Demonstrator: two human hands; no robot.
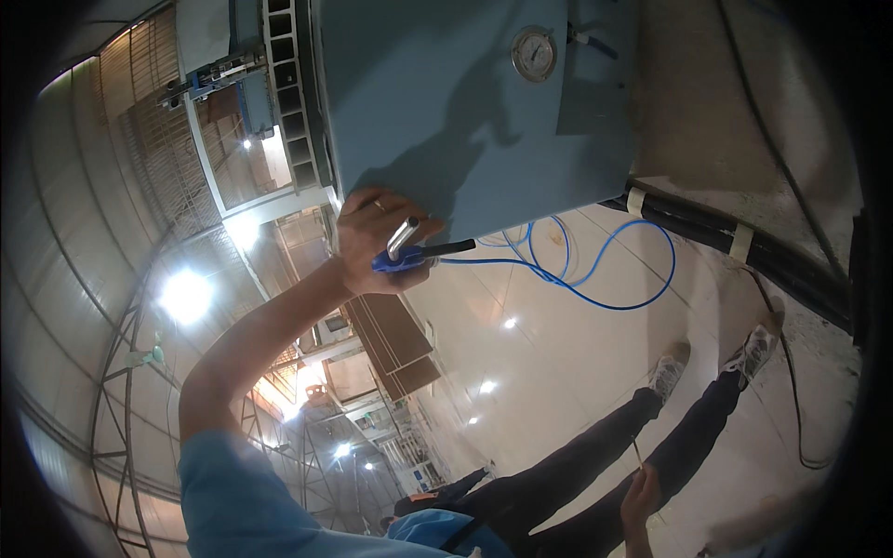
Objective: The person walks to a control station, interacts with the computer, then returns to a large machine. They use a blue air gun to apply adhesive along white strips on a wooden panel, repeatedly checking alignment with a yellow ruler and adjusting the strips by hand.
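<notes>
Surroundings, general view.
Thick black pipes (688,221), banded with cream tape (741,244), run beside the pale, glossy tiled floor (549,358). Left side: pale ribbed sheet cladding (58,242), a bright white lamp (186,296). Near centre: a flat brown rectangular panel (398,337), below it lit work areas.

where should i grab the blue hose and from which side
Probably pinch the outer bend of the blue hose's large loop, coming from the picture's lower side: the hose is slender, and that curve lies apart from the left hand and the blue-grey panel.
</notes>
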